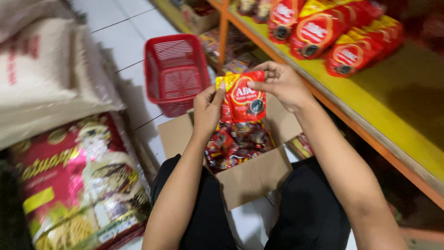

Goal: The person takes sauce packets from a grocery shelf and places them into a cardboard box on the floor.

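We crouch over an open brown cardboard box (252,178) of sauce packets; above it, our left hand (206,109) and right hand (283,83) each pinch an upright red-and-yellow plastic sauce pouch (243,97), long axis vertical, between them. Beyond: red plastic basket (175,74), yellow shelf (370,99).

White tiled floor (115,18) bears a red basket (175,74), cardboard box (254,178), and seemingly sacks (78,185).
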